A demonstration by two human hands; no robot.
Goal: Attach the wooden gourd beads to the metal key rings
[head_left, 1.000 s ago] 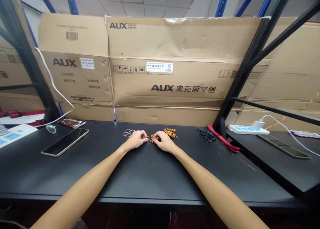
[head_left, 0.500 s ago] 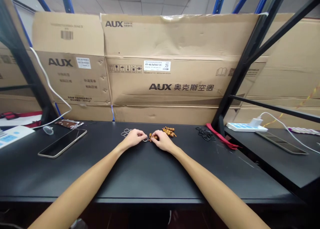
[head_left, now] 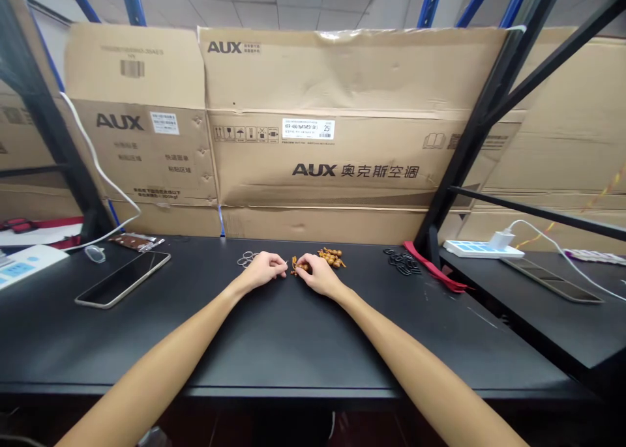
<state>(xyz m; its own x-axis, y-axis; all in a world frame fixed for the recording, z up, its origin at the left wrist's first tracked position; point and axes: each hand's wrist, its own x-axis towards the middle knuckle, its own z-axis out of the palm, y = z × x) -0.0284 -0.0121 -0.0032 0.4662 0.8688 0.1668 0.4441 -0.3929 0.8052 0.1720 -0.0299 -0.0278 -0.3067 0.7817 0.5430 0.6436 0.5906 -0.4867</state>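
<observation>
We see both bare hands working close together above the desk (head_left: pixel 293 343), nearer its far edge than its near edge. Our left hand (head_left: pixel 264 271) has its fingers drawn into a narrow pinch; at the tips a small bright bit of a metal ring (head_left: pixel 286 262) shows, the rest being hidden. Our right hand (head_left: pixel 315 274) holds a brown gourd-shaped charm (head_left: pixel 299 267) between thumb and fingers, its orange-brown cord end pointing toward the left hand. A small gap separates the two sets of fingertips, so ring and charm are apart.

Just beyond our left hand, toward the far edge, we have a cluster of metal rings (head_left: pixel 245 259), partly covered by that hand. Just beyond our right hand lies a pile of gourd-shaped charms (head_left: pixel 333 258) with cords. Near the far right corner we find a heap of black pieces (head_left: pixel 402 262), too small to make out singly, with a red strap (head_left: pixel 435 269) beside it along the right edge. Toward the far left corner a phone (head_left: pixel 123 279) lies flat, screen up, with a brown packet (head_left: pixel 134 240) beyond it. Cardboard (head_left: pixel 313 222) stands upright behind the far edge.
</observation>
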